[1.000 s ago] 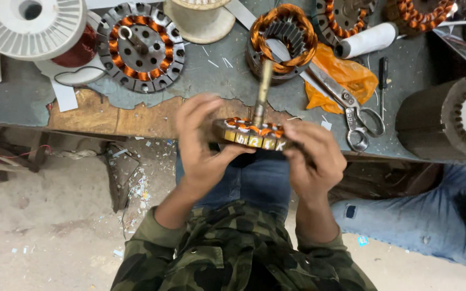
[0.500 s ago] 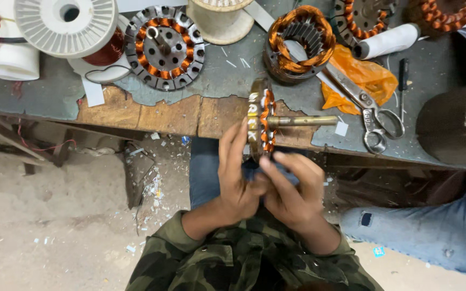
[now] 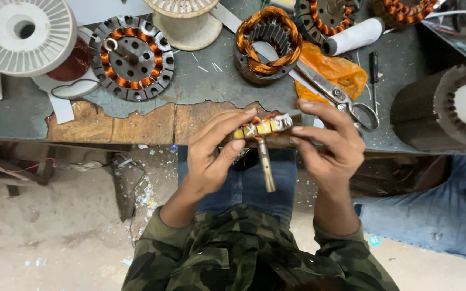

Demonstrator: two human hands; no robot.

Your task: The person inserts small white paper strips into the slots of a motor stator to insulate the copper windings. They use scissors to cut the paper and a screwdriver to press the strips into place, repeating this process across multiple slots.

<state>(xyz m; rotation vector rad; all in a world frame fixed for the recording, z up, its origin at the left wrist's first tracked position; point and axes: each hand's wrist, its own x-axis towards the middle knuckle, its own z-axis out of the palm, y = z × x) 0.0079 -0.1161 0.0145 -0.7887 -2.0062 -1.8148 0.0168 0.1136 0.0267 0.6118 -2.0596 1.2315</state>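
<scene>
Over the workbench (image 3: 136, 121) edge, head view: your left hand (image 3: 211, 156) and right hand (image 3: 330, 148) both grip the wound stator (image 3: 262, 127), shaft (image 3: 266, 170) pointing toward you. Judge it heavy and rigid; hold the steel rim (copper windings damage easily).

Stator (image 3: 260, 129) between hands (image 3: 211, 156), shaft toward person; scissors (image 3: 335, 94) behind on bench (image 3: 206, 86).
</scene>
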